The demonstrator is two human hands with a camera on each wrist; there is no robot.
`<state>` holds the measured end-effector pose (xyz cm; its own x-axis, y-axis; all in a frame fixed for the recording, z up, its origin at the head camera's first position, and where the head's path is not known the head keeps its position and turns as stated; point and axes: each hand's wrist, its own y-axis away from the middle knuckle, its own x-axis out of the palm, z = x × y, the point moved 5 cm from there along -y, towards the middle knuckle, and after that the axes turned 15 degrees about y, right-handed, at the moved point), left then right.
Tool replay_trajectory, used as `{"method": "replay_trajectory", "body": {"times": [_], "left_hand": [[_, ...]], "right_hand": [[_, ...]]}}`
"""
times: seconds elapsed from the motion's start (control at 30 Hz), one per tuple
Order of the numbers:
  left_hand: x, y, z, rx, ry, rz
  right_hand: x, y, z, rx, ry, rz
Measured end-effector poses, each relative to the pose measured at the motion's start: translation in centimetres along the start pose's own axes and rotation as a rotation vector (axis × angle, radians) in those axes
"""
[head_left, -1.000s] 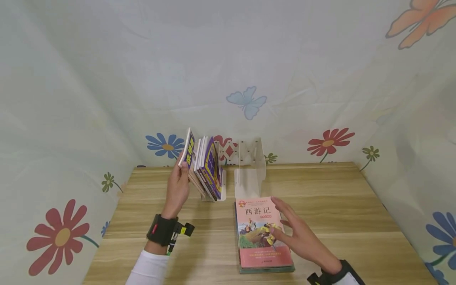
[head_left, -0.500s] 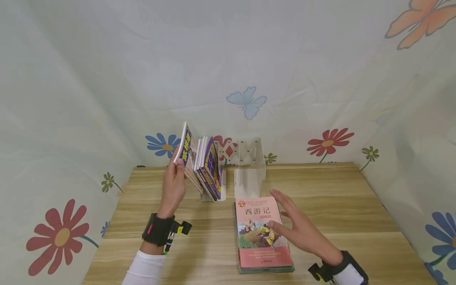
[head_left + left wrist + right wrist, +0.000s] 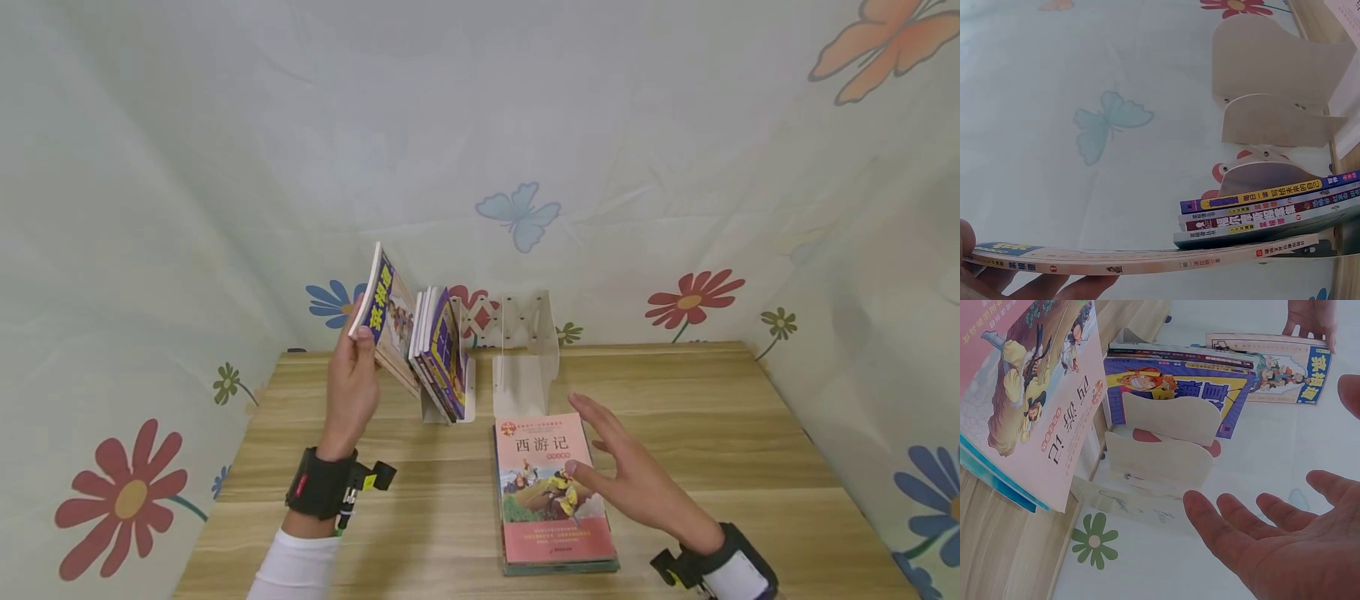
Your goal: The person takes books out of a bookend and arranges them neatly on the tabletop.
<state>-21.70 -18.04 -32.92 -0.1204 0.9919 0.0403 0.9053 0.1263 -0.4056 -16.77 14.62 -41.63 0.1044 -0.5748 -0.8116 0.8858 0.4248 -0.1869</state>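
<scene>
My left hand pinches a thin paperback book at its upper outer edge, thumb on the near side. The book leans left, apart at the top from a row of several upright books. In the left wrist view its pale spine runs below the row, with my fingers under it. A purple book is at the row's right end. Over the right side of a pink-covered book hovers my right hand, fingers spread, holding nothing. That pink book tops a small stack.
A cream expandable bookend rack supports the row on its left side, and its right section stands behind the stack. The wooden table meets a flower-printed cloth backdrop at the back and both sides.
My left hand has moved left and slightly up, drawing the paperback away from the row and showing more of its cover. My right hand has barely shifted.
</scene>
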Motion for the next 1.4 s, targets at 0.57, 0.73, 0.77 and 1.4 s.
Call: {"method": "replay_trajectory", "body": {"times": [0.57, 0.73, 0.77, 1.4], "left_hand": [[-0.9, -0.3, -2.1, 0.089, 0.126, 0.002], [-1.5, -0.6, -1.5, 0.118, 0.147, -0.002], [-1.6, -0.7, -1.5, 0.124, 0.143, -0.005], [-1.9, 0.9, -5.6, 0.179, 0.197, -0.067]], "right_hand": [[-0.6, -0.2, 0.6, -0.036, 0.014, -0.021], [-0.7, -0.2, 0.6, -0.036, 0.015, -0.023], [-0.7, -0.2, 0.6, -0.035, 0.016, -0.022], [-1.1, -0.5, 1.1, -0.064, 0.024, -0.017]]}}
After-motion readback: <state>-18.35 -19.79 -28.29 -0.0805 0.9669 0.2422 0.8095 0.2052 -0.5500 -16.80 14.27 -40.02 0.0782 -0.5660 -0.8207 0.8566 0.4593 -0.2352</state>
